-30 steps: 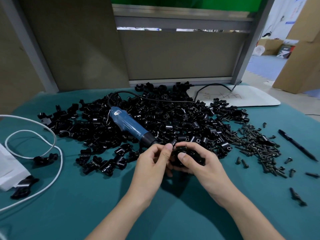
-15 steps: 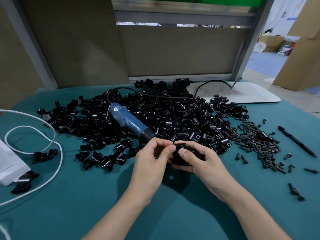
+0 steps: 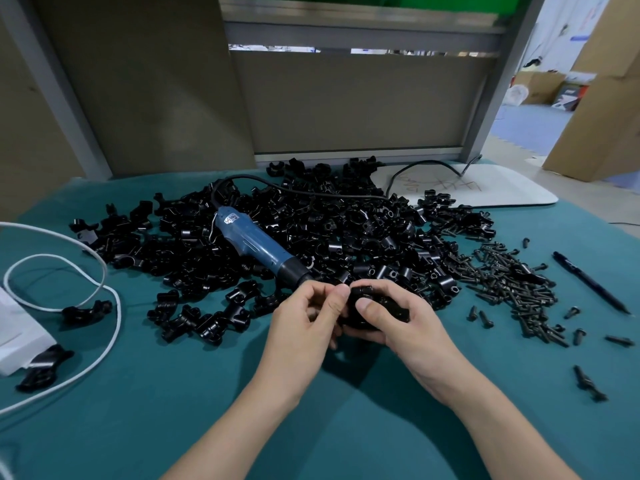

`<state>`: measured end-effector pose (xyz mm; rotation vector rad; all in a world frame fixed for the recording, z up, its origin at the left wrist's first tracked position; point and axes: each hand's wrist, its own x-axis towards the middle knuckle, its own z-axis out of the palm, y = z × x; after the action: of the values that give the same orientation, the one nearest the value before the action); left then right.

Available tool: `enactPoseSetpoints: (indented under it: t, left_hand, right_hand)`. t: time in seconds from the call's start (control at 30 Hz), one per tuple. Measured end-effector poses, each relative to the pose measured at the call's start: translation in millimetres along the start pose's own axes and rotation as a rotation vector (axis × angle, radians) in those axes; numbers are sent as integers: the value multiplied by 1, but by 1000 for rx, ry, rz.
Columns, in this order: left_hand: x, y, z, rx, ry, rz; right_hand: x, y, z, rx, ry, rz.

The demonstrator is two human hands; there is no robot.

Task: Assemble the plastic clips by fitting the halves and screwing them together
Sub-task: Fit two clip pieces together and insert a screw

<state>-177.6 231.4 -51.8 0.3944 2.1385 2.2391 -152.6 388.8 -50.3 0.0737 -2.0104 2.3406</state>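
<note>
A blue screwdriver (image 3: 256, 244) lies on the pile of clip halves (image 3: 353, 226) on the counter (image 3: 173, 393). Just in front, the left grip (image 3: 304, 317) pinches a black clip (image 3: 367, 303); the right grip (image 3: 405, 327) curls round it, thumb on top. Screws (image 3: 512, 282) lie rightward.

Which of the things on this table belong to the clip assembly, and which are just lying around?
For the job:
- clip, held by the left hand and the right hand
- pile of clip halves
- screws
- blue electric screwdriver

Lying about:
- white cable
- black pen
- white board
- white packet
</note>
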Motion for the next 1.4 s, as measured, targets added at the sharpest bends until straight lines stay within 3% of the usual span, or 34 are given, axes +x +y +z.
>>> enactPoseSetpoints:
  t: [0.6,0.9,1.1,1.2,1.4]
  left_hand:
    - [0,1,-2,18,-2,46]
    - [6,7,-13,-82,-229,-265]
    - [9,12,-28,-185,-405,-428]
    - [6,13,-24,-172,-384,-378]
    - [3,7,-17,40,-219,-117]
  right_hand:
    - [-3,-2,0,2,18,-30]
    - [-3,-3,-7,-132,-59,-56]
    - [-7,-9,-12,-412,-109,-93]
    - [-8,-10,-12,-409,-113,-77]
    - [-5,-3,-10,-217,-88,7]
